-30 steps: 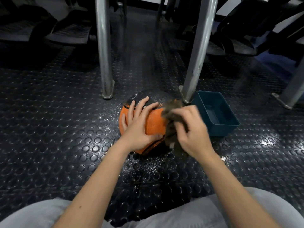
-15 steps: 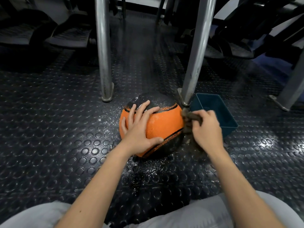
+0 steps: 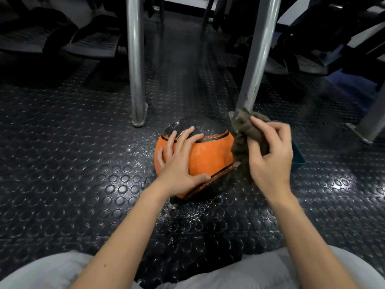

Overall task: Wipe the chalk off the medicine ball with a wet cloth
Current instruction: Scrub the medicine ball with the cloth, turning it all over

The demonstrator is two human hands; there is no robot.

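bracing the ball (image 3: 208, 155) on the studded floor (image 3: 83, 163), left hand (image 3: 181, 163) lay flat with fingers spread — likely to stop rolling; right hand (image 3: 270, 155) clutched the bunched cloth (image 3: 241, 130) against its right side — chalk remained on top.

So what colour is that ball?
The medicine ball is orange with black panels, seen in the head view.

Ball (image 3: 210, 157) pebbled rubber — cloth (image 3: 241, 142) coarse; floor (image 3: 83, 163) studded, glossy.
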